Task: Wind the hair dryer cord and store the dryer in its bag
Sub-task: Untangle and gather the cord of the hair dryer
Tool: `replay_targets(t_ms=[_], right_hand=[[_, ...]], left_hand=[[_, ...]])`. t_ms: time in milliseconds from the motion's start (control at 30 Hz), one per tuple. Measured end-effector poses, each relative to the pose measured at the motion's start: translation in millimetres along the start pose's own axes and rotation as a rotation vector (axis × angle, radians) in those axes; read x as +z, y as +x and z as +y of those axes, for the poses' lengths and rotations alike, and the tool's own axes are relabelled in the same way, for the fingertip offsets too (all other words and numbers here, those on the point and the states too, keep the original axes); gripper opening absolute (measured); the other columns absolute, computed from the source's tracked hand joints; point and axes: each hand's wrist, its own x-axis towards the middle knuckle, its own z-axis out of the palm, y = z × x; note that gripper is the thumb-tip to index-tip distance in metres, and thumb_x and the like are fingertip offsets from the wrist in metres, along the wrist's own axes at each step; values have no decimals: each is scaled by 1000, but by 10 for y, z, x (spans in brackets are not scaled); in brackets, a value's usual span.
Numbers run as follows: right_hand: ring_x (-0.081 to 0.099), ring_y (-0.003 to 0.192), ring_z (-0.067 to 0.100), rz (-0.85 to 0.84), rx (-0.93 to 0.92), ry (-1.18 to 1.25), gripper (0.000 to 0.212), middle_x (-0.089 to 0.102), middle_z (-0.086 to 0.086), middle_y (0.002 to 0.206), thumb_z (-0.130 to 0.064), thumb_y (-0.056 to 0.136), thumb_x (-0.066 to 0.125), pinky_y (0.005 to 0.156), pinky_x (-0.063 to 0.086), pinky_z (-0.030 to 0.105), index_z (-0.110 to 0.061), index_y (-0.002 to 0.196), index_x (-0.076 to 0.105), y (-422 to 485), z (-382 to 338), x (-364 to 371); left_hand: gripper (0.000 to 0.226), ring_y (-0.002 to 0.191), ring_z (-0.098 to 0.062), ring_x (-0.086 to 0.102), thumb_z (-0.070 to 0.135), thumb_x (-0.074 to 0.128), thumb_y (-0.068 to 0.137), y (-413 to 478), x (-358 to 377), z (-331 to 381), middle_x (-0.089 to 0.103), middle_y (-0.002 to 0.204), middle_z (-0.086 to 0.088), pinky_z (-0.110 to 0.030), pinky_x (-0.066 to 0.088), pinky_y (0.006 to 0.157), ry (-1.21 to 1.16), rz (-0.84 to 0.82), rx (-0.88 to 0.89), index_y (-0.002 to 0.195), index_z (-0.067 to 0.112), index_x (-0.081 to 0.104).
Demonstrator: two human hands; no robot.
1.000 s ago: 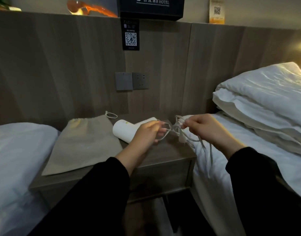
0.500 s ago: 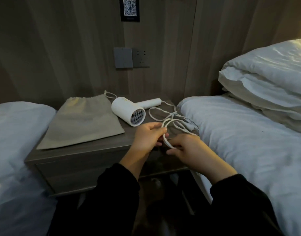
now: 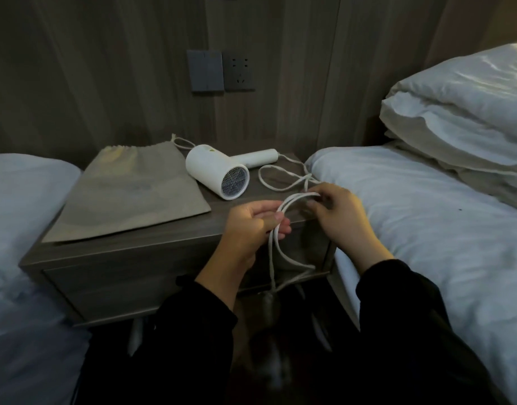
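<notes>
Change since half a second ago: both hands have lifted above the nightstand's front edge; the loops between them are longer, hanging lower.
Head view, cord (image 3: 276, 252): thin, white, smooth; several strands arc between the hands, loops droop in front of the drawer; slack lies curled on the nightstand (image 3: 169, 244).
Hair dryer (image 3: 219, 172): matte white, cylindrical barrel, mesh grille facing the camera; lies on its side on the tabletop, handle pointing toward the right bed (image 3: 426, 229).
Bag (image 3: 128, 191): beige cloth drawstring pouch, flat, left of the dryer, touching it or nearly.
Left hand (image 3: 257, 225): fingers curled, thumb pinching the gathered strands.
Right hand (image 3: 339, 214): palm down, fingertips closed on the top of the arc.
Sleeves: black.
</notes>
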Motion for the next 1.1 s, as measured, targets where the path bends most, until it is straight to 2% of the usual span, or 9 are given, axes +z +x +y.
replay_targets(t_ms=[167,267,367,500,633,733,867,1000,1100], right_hand=[[64,84,25,324,-33,-84,15,71,10,86,-18,84,61,74,41,30,-11,89,74,-136,-47,-168],[56,54,-1,333,31,239,13,66,-12,57,-17,83,64,55,40,12,-10,78,74,-233,-155,-426],[37,32,8,-65,90,414,28,49,-2,42,-24,86,62,36,28,18,-1,71,70,-297,-122,-639],[43,42,21,-618,54,327,22,54,4,44,-14,84,62,47,33,27,-12,65,72,-366,191,-715],[56,53,4,-1025,72,164,19,66,-3,56,-2,87,59,56,43,15,-16,81,70,-468,421,-562],[59,50,6,-917,171,231,16,66,0,58,-6,93,50,52,46,16,-5,89,65,-491,395,-398],[60,45,11,-409,481,645,31,61,11,71,-19,100,33,44,48,21,2,109,55,-394,199,-230],[72,64,23,-540,844,1232,48,72,16,84,-39,98,22,51,57,26,-7,106,58,-328,77,-84],[67,51,17,-347,919,1445,36,74,10,69,-19,81,33,49,52,21,-5,103,59,-271,99,-92]], left_hand=[[13,65,-15,69,-4,44,93,-35,-72,-10,68,79,-11,-21,57,62,-133,34,-10,97,0,56],[18,82,-24,67,-3,36,97,-30,-108,31,64,87,-15,-21,56,64,-181,81,-39,93,3,52],[20,67,-17,70,-3,35,97,-62,-121,53,63,83,-14,-22,57,64,-218,47,-27,89,5,52],[21,61,-13,70,-4,36,96,-100,-108,42,64,80,-13,-21,58,61,-213,40,2,90,6,54],[21,54,-9,65,-2,39,95,-118,-105,36,64,68,-7,-18,54,57,-148,56,2,89,8,56],[23,48,-7,56,-2,39,95,-123,-115,36,61,59,-2,-18,46,52,-83,42,20,88,10,58],[24,45,-7,46,-4,36,95,-123,-126,58,55,61,-5,-17,39,46,-183,-41,18,88,8,56],[22,45,-8,49,-7,39,93,-127,-119,-19,58,58,-4,-16,42,46,-162,-124,45,87,8,54],[22,48,-8,53,-8,43,91,-130,-135,-61,62,57,-1,-15,44,49,-58,-174,89,86,8,57]])
